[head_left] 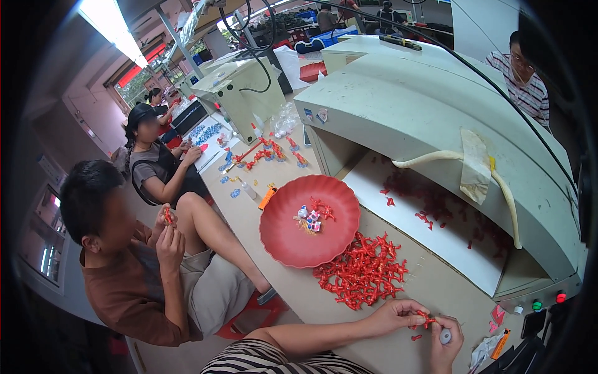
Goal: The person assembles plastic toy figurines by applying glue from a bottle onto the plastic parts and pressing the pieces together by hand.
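Near the table's front edge, my left hand (pixel 393 315) pinches a small red plastic figure (pixel 426 320) from its left side. My right hand (pixel 450 348) has its fingertips closed on the same figure. A grey-white rounded tip (pixel 445 336) shows between the right hand's fingers; the rest of that item is hidden in the palm. Just below the figure, a small red piece (pixel 417 337) lies on the table. Beyond my left hand is a heap of similar red figures (pixel 361 274).
A red scalloped bowl (pixel 280 240) holds several small parts. A pale green conveyor machine (pixel 430 100), with red pieces inside its opening, borders the table's right. At left, a seated co-worker (pixel 134 280) handles a red piece. Orange-labelled items (pixel 500 344) lie at the right.
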The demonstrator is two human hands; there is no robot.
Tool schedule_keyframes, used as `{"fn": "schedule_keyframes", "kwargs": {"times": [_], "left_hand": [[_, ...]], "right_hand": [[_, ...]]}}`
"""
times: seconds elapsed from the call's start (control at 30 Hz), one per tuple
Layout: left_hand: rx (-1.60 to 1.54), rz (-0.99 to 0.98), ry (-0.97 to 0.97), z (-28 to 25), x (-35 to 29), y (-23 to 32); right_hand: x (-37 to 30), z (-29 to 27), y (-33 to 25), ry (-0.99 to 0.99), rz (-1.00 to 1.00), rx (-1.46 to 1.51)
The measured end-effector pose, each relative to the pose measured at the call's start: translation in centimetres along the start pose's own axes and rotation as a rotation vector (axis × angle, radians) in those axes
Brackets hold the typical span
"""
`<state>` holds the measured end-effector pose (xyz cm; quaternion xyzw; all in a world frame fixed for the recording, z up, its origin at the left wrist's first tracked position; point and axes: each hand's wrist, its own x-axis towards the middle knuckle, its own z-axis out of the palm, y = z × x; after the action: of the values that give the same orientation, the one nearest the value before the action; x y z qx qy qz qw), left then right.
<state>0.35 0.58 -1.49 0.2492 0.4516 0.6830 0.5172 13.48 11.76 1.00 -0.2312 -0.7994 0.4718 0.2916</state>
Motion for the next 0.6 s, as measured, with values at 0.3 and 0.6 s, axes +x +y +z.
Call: {"fn": "schedule_keyframes", "kwargs": {"times": [0.3,0.6], "left_hand": [[-0.016,0.011,0.006,-0.07,-0.20,0.05],[-0.048,0.035,-0.025,-0.26,-0.17,-0.13]], "right_hand": [[-0.05,0.09,-0.18,-0.016,0.004,0.000],[0.07,0.10,-0.98,-0.020,-0.014,-0.003]]}}
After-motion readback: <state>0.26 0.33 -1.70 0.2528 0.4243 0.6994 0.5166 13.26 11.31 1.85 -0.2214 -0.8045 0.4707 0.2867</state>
